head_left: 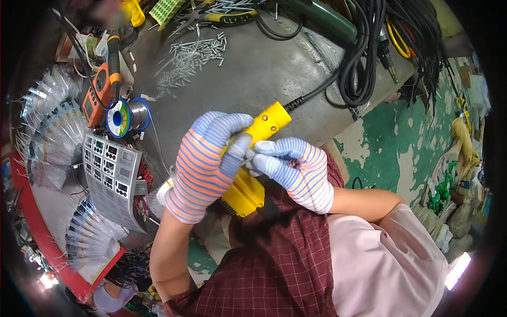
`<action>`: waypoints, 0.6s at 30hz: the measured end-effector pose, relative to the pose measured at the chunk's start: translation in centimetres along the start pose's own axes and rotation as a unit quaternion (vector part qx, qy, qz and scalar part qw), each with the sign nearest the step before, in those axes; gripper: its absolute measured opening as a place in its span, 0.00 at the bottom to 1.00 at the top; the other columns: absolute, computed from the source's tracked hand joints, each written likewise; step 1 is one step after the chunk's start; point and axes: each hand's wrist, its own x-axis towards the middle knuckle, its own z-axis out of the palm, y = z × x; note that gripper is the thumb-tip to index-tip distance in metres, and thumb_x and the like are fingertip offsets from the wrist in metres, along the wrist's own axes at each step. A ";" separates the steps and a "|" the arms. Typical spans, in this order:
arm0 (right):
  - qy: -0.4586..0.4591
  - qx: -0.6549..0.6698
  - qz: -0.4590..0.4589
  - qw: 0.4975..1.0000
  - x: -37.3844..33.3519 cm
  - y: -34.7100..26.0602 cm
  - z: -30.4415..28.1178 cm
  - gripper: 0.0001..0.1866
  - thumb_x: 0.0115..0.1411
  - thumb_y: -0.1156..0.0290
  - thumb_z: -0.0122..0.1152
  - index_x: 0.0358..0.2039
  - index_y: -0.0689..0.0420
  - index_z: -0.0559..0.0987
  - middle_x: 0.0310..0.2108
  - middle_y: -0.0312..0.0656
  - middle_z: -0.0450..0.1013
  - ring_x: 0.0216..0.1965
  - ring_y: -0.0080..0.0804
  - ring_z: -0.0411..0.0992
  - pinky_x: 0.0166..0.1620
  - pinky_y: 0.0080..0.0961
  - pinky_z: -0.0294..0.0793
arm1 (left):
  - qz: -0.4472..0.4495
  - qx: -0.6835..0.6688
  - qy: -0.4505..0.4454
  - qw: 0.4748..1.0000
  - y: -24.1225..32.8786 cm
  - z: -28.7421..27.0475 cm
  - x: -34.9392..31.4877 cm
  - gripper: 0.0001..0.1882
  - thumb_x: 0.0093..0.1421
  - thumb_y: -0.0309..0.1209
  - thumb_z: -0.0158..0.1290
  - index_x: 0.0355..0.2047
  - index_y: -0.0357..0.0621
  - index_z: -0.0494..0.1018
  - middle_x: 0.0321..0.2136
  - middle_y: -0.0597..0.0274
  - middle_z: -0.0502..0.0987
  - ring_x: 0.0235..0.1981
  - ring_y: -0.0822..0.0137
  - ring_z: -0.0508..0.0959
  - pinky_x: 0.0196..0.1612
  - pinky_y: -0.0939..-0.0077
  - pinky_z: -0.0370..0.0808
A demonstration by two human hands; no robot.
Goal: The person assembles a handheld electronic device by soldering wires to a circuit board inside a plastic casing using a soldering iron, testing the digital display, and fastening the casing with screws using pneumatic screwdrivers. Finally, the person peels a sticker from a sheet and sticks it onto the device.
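Note:
My left hand [211,153], in a striped knit glove, wraps round a yellow plastic housing [247,191] and holds it tilted over my lap. Two screw heads show on its round upper end, where a black cable [317,91] enters through a ribbed sleeve. The housing's lower end is boxy, with dark ridges along one side. My right hand [296,169], gloved the same way, has thumb and fingertips pinched together against the housing, close to my left thumb. Whatever is between those fingertips is too small to make out.
Loose screws [193,59] lie on the grey metal table [248,74]. A solder wire spool [128,117], an orange meter-like device [99,95] and a panel of small displays [112,174] stand left. Coiled black cable [359,58] and a screwdriver-like tool [388,61] lie right.

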 end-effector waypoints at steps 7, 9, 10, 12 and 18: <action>-0.077 -0.002 0.000 0.997 -0.7 -1.0 -0.6 0.29 0.65 0.70 0.64 0.66 0.55 0.70 0.31 0.28 0.71 0.33 0.14 0.65 0.40 0.17 0.69 | 0.034 0.243 0.050 0.968 0.3 0.4 -0.9 0.07 0.54 0.28 0.61 0.29 0.39 0.75 0.29 0.50 0.76 0.32 0.48 0.76 0.37 0.56 0.72; -0.162 0.087 0.207 0.961 -0.8 -2.5 -1.4 0.31 0.67 0.68 0.62 0.69 0.53 0.65 0.31 0.26 0.69 0.33 0.13 0.64 0.41 0.16 0.68 | 0.049 0.253 0.080 0.963 0.3 0.6 -1.0 0.07 0.54 0.28 0.61 0.28 0.39 0.75 0.29 0.49 0.76 0.31 0.47 0.76 0.37 0.56 0.72; -0.194 0.070 0.179 0.962 -1.5 -1.1 -1.6 0.34 0.68 0.66 0.59 0.72 0.53 0.60 0.31 0.24 0.68 0.33 0.12 0.63 0.41 0.15 0.67 | 0.051 0.244 0.079 0.965 0.5 0.8 -0.7 0.07 0.53 0.28 0.62 0.27 0.39 0.75 0.29 0.49 0.76 0.31 0.47 0.75 0.37 0.56 0.72; -0.253 -0.078 0.098 0.959 -1.2 -0.1 -0.8 0.38 0.68 0.64 0.58 0.74 0.51 0.54 0.27 0.30 0.70 0.30 0.15 0.67 0.38 0.18 0.70 | 0.053 0.243 0.089 0.964 0.9 0.8 -0.6 0.07 0.52 0.28 0.62 0.25 0.39 0.74 0.28 0.50 0.75 0.30 0.47 0.75 0.39 0.55 0.73; -0.205 -0.416 -0.288 0.838 4.8 -7.7 -3.8 0.18 0.60 0.64 0.66 0.49 0.55 0.81 0.31 0.45 0.78 0.32 0.47 0.77 0.36 0.38 0.77 | 0.076 0.234 0.082 0.966 0.6 0.4 -0.2 0.08 0.51 0.29 0.61 0.24 0.40 0.73 0.26 0.52 0.73 0.31 0.48 0.75 0.48 0.51 0.74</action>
